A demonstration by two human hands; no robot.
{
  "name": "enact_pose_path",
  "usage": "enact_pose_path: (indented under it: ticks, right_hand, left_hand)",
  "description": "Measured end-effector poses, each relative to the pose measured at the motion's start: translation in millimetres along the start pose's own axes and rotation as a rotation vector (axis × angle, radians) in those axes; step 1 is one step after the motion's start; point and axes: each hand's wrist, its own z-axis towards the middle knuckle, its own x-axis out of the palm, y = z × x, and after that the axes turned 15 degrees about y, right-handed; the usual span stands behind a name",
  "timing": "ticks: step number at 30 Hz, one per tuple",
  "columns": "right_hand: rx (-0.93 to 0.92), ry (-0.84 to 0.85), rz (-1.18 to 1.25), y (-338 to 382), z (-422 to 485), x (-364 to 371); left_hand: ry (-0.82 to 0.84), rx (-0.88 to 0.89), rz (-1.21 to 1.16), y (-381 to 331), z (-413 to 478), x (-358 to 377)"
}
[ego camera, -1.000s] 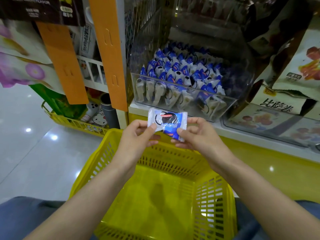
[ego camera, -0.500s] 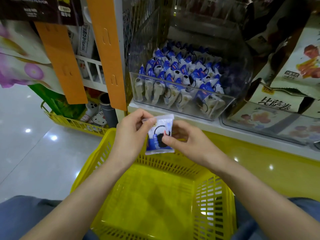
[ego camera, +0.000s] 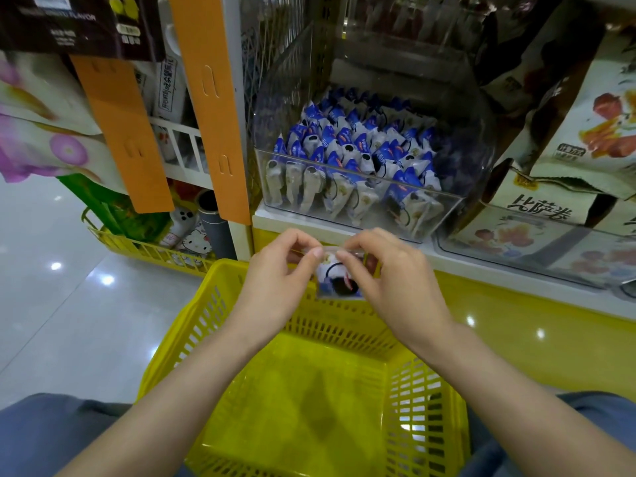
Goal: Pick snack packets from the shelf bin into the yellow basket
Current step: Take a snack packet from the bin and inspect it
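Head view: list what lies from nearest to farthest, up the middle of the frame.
yellow basket → snack packet pinched by left hand and right hand → white shelf edge → clear bin of blue-and-white packets

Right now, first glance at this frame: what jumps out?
The bright yellow basket fills the lower centre. Just above its far rim, the left hand and right hand both pinch one blue-and-white snack packet by its top edge. Behind them on the shelf, a clear bin holds rows of matching packets.
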Motion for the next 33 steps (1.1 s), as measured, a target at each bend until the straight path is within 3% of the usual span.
enact_pose_path:
  ticks: [2,4,8,12,15,20,24,28,33]
  right_hand:
    - [0.024,-0.072,0.078,-0.2,1.1,-1.4]
    - [0.026,-0.125,0.133,-0.5,2.4,-2.8]
    - [-0.077,-0.064,0.14,0.5,-0.7,0.4]
    - [-0.18,0.007,-0.039,2.6,-3.7,5.0]
    - [-0.176,0.065,-0.002,3.4,-3.3,7.6]
    - [0.241,0.024,0.603,8.7,4.4,11.7]
    - [0.437,0.218,1.003,4.2,8.4,8.9]
    - [0.426,0.151,1.098,6.5,8.3,7.9]
    - [0.463,0.155,1.124,7.0,7.4,8.7]
  left_hand:
    - [-0.094,-0.008,0.097,2.3,-0.8,-1.6]
    - [-0.071,-0.068,0.104,4.1,0.8,-2.5]
    - [0.091,-0.377,-0.509,-5.0,5.7,-0.8]
    - [0.122,-0.237,-0.776,-6.0,2.1,-7.5]
    - [0.084,-0.179,-0.65,-6.2,-0.1,-7.5]
    - [0.084,-0.175,-0.511,-10.7,-1.2,-6.5]
    - [0.149,-0.114,-0.464,-12.6,-1.7,-2.9]
    - [-0.042,-0.025,-0.067,-7.2,-1.3,2.2]
    - [-0.019,0.052,0.165,-1.1,-3.8,4.5]
